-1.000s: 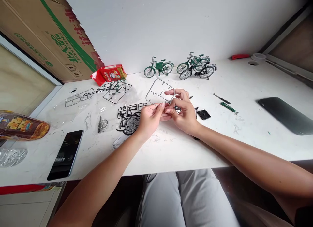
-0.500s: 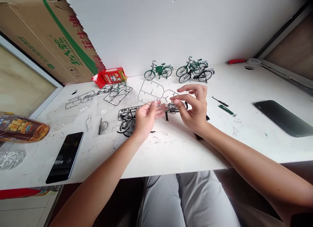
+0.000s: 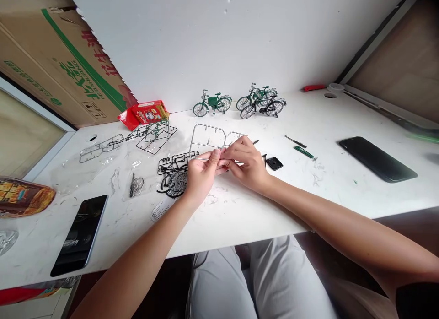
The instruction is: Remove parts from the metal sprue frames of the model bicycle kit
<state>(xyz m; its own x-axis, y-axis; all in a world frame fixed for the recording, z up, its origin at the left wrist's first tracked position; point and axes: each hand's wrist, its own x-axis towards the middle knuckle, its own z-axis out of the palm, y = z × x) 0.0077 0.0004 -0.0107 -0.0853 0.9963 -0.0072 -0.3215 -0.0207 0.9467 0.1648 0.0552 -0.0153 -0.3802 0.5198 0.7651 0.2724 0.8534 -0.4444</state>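
Head cam, containers first: big cardboard carton is parked at the far left, can't see what's inside it. Right by it there's a small red box tipped over at the far side of the white table, insides hidden too. Just nearer than that, clear plastic bag stuff is spread out flat, with a little black wheel lying there, honestly can't tell if it's in the bag or on top. Small round tub sits way over at the far right, next to a red-handled thing, contents too small to make out.

Now the hands, both around the middle. Left hand has its thumb pressed down against the fingers, pinching a silver-grey sprue frame, which is up off the table and sticks out toward the far side. Right hand is mostly curled up, fingers bunched against the right part of that frame, basically touching the left fingertips. Whatever's between its fingertips is hidden, so I can't say if it's gripping anything.

Just left of the left hand are black sprue parts and a pile of black wheels. Right of the right hand there's a black square piece. Three toy bikes stand along the far wall.
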